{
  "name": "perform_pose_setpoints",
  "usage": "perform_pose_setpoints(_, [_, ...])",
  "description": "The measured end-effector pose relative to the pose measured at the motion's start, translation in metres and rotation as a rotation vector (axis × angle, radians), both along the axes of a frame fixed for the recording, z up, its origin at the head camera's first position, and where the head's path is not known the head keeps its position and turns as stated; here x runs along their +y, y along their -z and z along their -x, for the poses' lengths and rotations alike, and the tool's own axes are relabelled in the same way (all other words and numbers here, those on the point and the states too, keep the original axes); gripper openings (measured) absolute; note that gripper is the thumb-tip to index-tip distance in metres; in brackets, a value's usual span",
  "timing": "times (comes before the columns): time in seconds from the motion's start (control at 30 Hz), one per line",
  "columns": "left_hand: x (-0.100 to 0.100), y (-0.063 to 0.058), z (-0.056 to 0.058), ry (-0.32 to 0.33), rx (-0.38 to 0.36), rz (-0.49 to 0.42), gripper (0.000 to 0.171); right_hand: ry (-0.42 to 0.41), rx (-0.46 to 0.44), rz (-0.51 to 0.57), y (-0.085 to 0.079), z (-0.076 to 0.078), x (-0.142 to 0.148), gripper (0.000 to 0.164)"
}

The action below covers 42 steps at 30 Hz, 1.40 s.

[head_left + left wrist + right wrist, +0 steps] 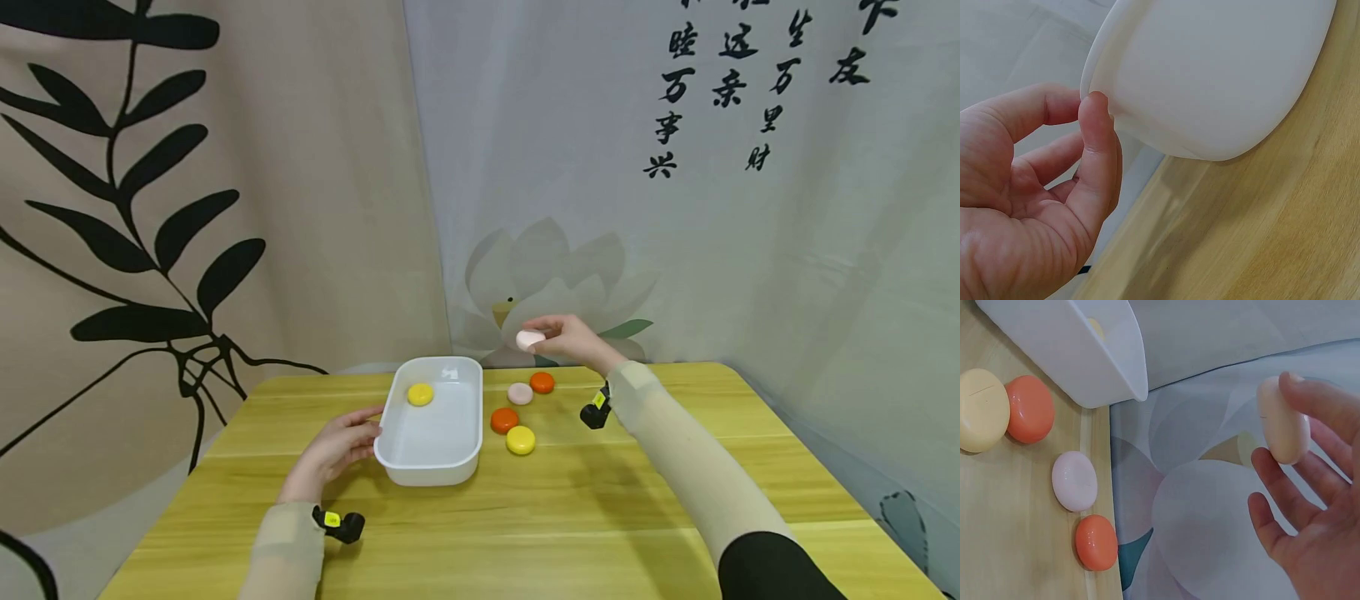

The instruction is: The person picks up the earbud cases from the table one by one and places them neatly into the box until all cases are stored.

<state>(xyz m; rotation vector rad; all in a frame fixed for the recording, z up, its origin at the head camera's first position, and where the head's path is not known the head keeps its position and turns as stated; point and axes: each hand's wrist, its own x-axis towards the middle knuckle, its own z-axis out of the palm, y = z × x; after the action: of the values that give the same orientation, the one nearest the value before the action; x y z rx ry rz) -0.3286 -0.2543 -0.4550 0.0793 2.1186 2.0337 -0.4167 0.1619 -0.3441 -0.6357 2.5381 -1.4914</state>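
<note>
A white tub [433, 467] stands on the yellow wooden table [600, 517], with one yellow disc [420, 394] inside at its far end. My left hand [352, 433] touches the tub's left rim [1094, 75] with thumb and fingertips. My right hand [551, 333] is raised above the table's far edge and pinches a pale pink disc [529, 339] [1282, 422] in its fingertips. Right of the tub lie a pink disc [520, 393] [1074, 481], two orange discs [542, 382] [504, 420] and a yellow disc [521, 440].
Printed curtains hang close behind the table's far edge. Small black and yellow wrist devices sit at both forearms [341, 525] [596, 410]. The table's right edge runs near a grey drape.
</note>
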Motion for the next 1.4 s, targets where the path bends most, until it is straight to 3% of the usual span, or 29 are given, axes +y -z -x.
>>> perform_pose_setpoints(0.67, [0.0,-0.004,0.002,-0.018,0.001,-0.008,0.056,-0.012,0.057,0.008,-0.004,0.007,-0.005,0.047])
perform_pose_setpoints(1.1, [0.0,0.002,0.001,-0.037,0.006,-0.009,0.055,-0.029,0.046,-0.005,0.005,0.01,-0.019,0.049])
perform_pose_setpoints(1.4, [0.001,0.002,0.001,-0.032,0.01,-0.001,0.054,-0.08,0.037,0.069,0.013,0.008,-0.029,0.044])
